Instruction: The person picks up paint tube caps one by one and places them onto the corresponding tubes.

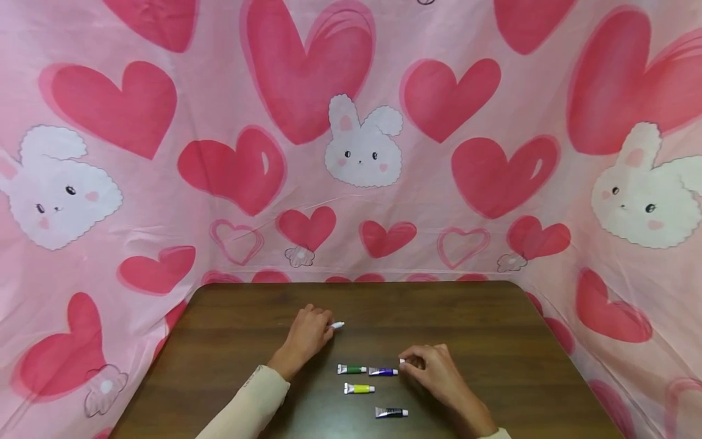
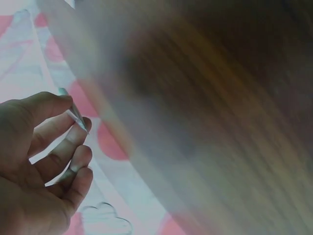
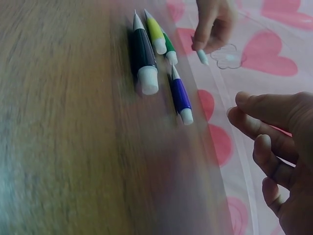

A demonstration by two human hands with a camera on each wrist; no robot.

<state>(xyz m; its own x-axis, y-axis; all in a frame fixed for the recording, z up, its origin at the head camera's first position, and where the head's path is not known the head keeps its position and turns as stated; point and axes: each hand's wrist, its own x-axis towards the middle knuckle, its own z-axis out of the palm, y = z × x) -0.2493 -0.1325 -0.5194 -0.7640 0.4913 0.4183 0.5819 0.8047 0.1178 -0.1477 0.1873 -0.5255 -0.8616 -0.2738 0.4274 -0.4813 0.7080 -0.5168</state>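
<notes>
My left hand (image 1: 309, 332) is over the left middle of the table, pinching a small white paint tube (image 1: 337, 325) between thumb and fingers. In the left wrist view the tube (image 2: 74, 113) looks thin and pale, gripped at the fingertips. My right hand (image 1: 439, 373) is just right of the purple tube (image 1: 383, 372), thumb and index finger together at a small white piece (image 1: 402, 361). That piece is mostly hidden by the fingers. A green tube (image 1: 351, 369) lies left of the purple one, a yellow tube (image 1: 359, 389) in front, and a black tube (image 1: 392, 413) nearest me.
The brown wooden table (image 1: 230, 341) has rounded far corners. A pink cloth (image 1: 329, 201) with red hearts and white rabbits hangs behind it and along both sides. The lying tubes have white caps pointing right.
</notes>
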